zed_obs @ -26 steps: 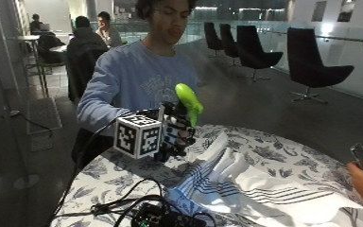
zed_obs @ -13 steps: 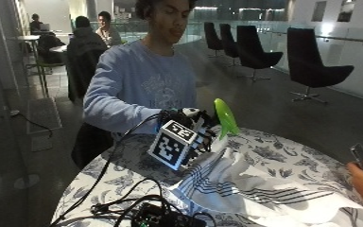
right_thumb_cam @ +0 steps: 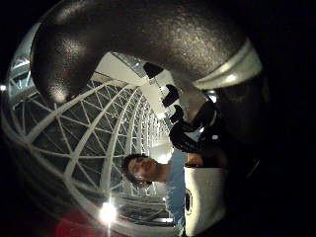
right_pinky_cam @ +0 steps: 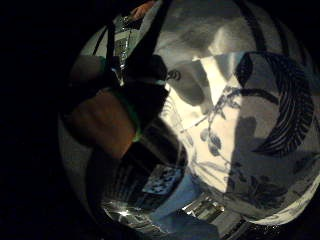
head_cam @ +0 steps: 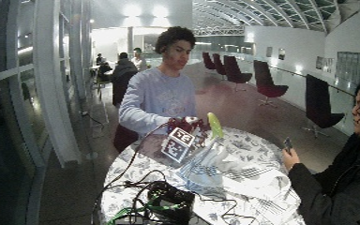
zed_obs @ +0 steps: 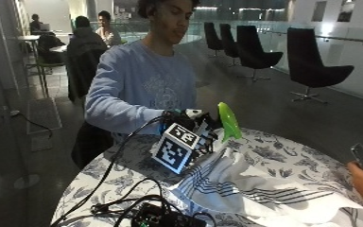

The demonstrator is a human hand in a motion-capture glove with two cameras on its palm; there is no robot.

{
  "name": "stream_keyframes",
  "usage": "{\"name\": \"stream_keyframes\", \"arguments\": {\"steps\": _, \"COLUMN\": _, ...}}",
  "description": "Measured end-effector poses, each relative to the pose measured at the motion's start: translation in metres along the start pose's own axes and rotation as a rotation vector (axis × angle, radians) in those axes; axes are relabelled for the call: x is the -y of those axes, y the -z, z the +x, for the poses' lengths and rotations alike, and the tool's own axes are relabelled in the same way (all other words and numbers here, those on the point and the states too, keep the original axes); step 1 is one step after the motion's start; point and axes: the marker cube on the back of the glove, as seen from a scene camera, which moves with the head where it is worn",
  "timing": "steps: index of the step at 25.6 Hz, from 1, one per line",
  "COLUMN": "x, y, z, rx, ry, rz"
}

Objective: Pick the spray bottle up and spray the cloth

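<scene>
1. Green, the spray bottle (zed_obs: 227, 121) stands tilted in our gloved right hand (zed_obs: 191, 124), above the cloth's near end.
2. Our fingers curl round the bottle's body.
3. White with dark stripes, the cloth (zed_obs: 244, 187) lies rumpled across the counter (zed_obs: 103, 182), toward its far edge.
4. Cables and a black box (zed_obs: 162, 217) sit at the counter's front edge.

The cloth (zed_obs: 257, 189) lies on the tabletop (zed_obs: 282, 153); the hand (zed_obs: 191, 125) holds the spray bottle (zed_obs: 227, 122) above the cloth's near edge.
</scene>
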Motion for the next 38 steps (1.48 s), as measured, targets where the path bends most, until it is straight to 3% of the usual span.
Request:
{"name": "stream_keyframes", "arguments": {"steps": 21, "x": -0.003, "y": -0.009, "z": -0.008, "rx": -0.019, "ry": 0.005, "rz": 0.037}}
{"name": "stream_keyframes", "arguments": {"steps": 26, "x": -0.006, "y": -0.017, "z": -0.033, "rx": -0.070, "ry": 0.197, "rz": 0.097}}
{"name": "stream_keyframes", "arguments": {"steps": 32, "x": 0.006, "y": -0.067, "z": -0.068, "rx": -0.163, "ry": 0.565, "rz": 0.147}}
{"name": "stream_keyframes", "arguments": {"steps": 38, "x": 0.044, "y": -0.141, "z": -0.080, "rx": -0.204, "ry": 0.782, "rz": 0.033}}
